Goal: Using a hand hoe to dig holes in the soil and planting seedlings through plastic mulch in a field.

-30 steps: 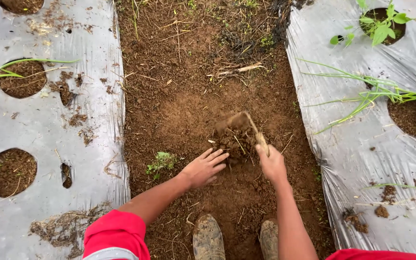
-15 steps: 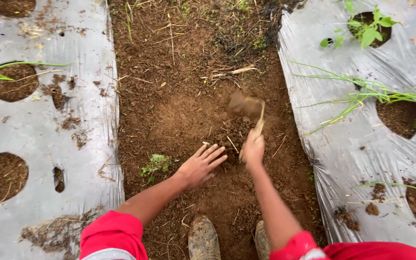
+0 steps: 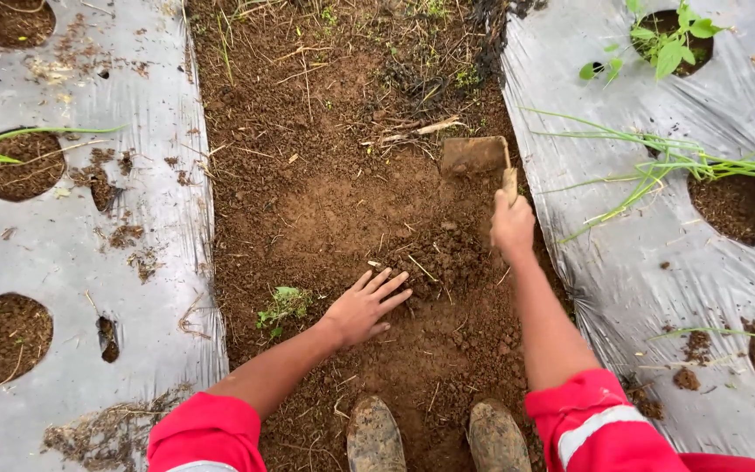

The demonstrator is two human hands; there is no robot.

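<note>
The right hand (image 3: 512, 225) is closed tight around the wooden handle of a small hand hoe with a flat, soil-caked metal blade (image 3: 475, 156), which is lifted above the brown dirt furrow (image 3: 325, 201) near the right-hand sheet of silver plastic mulch (image 3: 622, 253). The left hand (image 3: 364, 306) lies open, fingers spread, flat on the loosened soil, holding nothing. A small green weed (image 3: 283, 304) grows just to its left. Two muddy boots (image 3: 434, 434) stand below, between the red sleeves.
</note>
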